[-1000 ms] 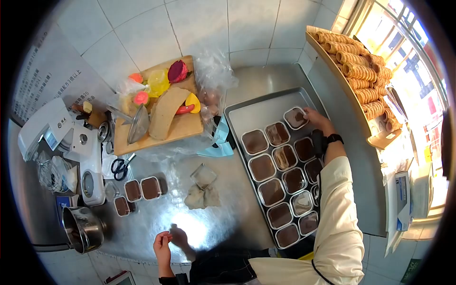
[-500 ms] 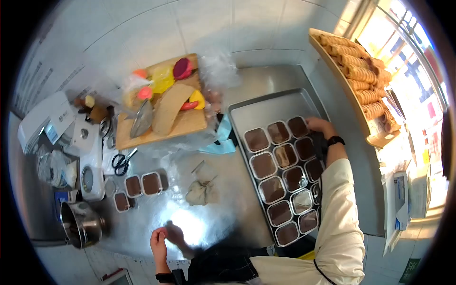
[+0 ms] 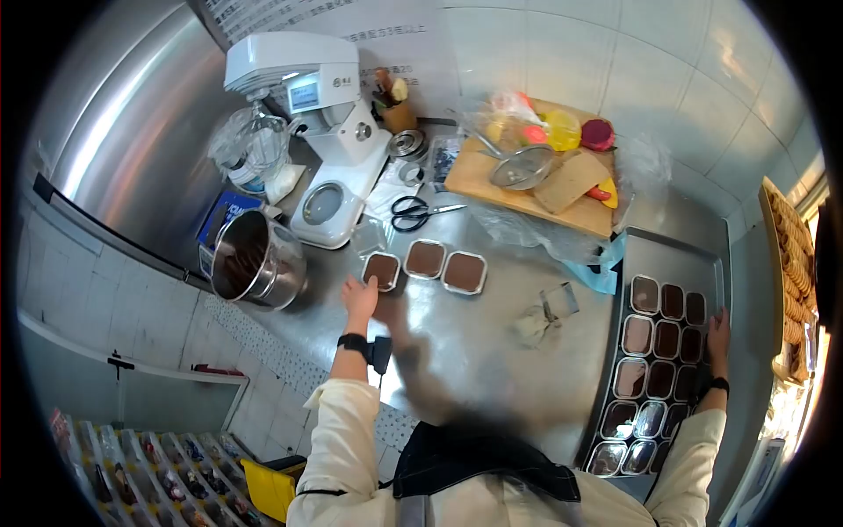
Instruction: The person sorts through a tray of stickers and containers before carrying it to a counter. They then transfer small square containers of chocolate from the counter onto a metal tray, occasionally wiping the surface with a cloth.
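Note:
My left hand (image 3: 359, 300) is at the near edge of a small square tub of brown chocolate dessert (image 3: 381, 272), its fingers apart and its thumb overlapping the rim. Two more such tubs, a middle one (image 3: 425, 259) and a right one (image 3: 464, 272), stand beside it. My right hand (image 3: 718, 335) is at the right side of the large metal tray (image 3: 672, 250), next to the rightmost column of filled tubs (image 3: 695, 308). Its fingers look stretched out, partly hidden. Several filled tubs stand in rows in that tray.
A steel pot (image 3: 279, 272) with brown residue stands left of a white stand mixer (image 3: 338, 140). Black scissors (image 3: 413, 213) lie behind the tubs. A wooden board (image 3: 474, 180) carries a sieve (image 3: 522, 167). A crumpled cloth (image 3: 537, 327) lies mid-table; rolled biscuits (image 3: 795, 272) stand far right.
The view has swung left. My left hand has moved from the table's front edge to the leftmost loose tub. My right hand stays by the tray's right column, now slightly lower along it.

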